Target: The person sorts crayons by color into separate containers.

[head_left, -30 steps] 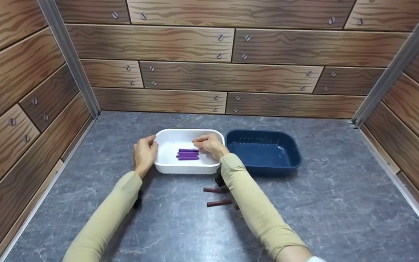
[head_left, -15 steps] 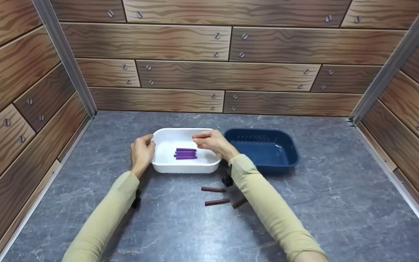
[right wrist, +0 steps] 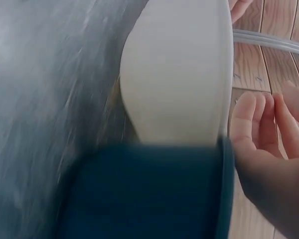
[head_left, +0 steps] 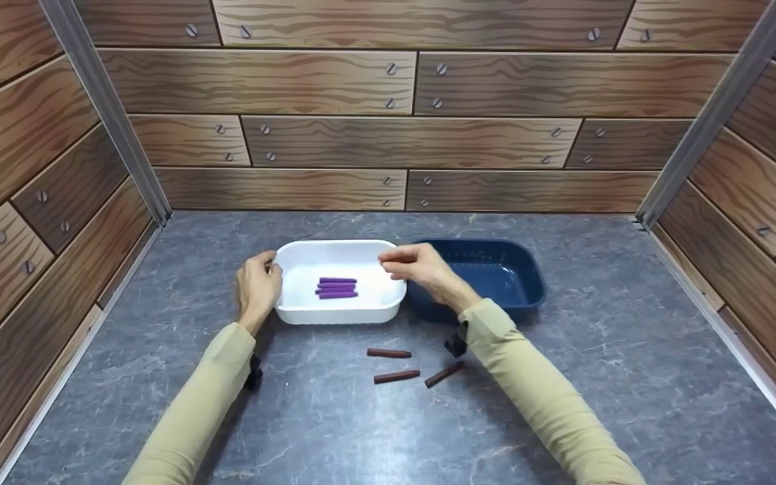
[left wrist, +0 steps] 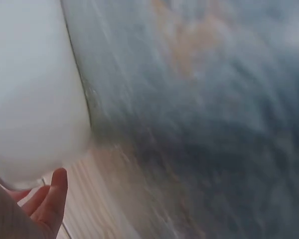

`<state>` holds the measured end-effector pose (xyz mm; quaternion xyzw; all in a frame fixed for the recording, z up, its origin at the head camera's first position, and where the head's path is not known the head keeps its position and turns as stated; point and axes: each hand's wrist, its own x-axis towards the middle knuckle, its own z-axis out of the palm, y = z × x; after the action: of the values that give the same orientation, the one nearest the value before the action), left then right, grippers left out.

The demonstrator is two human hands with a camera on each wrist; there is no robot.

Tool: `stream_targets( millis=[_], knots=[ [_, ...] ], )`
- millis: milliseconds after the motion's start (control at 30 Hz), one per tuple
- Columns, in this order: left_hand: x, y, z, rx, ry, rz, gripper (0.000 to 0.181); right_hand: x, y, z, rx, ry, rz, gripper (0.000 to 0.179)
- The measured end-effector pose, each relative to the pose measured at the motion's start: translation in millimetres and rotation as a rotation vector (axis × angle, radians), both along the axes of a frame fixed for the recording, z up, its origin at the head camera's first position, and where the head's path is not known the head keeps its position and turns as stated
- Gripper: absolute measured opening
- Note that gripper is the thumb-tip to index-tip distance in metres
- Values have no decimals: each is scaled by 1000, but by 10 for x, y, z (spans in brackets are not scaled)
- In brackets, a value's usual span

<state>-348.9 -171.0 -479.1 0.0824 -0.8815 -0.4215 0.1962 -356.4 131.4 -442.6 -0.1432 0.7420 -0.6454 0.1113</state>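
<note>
Several purple crayons (head_left: 337, 288) lie side by side in the white tray (head_left: 341, 314). At that tray's left end my left hand (head_left: 257, 288) rests its fingertips against the rim; in the left wrist view the fingers (left wrist: 54, 201) show beside the tray's end wall. My right hand (head_left: 428, 273) is raised over the tray's right rim, thumb and fingertips close together. Nothing is visible between them in the right wrist view. On the table in front lie three brown crayons: one behind (head_left: 389, 353), one nearer (head_left: 397, 376) and one slanted (head_left: 444, 374).
A dark blue tray (head_left: 533, 306) stands against the white tray's right side, partly covered by my right hand and wrist. Nothing shows on the visible part of its floor. Wood-patterned walls (head_left: 334, 141) enclose the grey marbled table (head_left: 334, 417) at back and sides.
My right hand has risen from inside the white tray and moved right, towards the blue tray. Its sleeve has uncovered the slanted brown crayon. The left hand stays at the rim.
</note>
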Motion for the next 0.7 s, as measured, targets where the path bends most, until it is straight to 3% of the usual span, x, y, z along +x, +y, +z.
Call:
stream_targets(
  millis=[267,467,567,700],
  knots=[
    [12,106,0,-66,74,-29,35,124,514,-22,45,104,-84,32],
    [34,204,10,-124,166,-52,30,176,893,-48,121,148,-199,32],
    [42,251,31,-125,220,-85,29,188,1069,-52,179,175,-267,32],
    [61,322,50,-90,233,-132,28,191,1285,-63,225,210,-347,32]
  ],
)
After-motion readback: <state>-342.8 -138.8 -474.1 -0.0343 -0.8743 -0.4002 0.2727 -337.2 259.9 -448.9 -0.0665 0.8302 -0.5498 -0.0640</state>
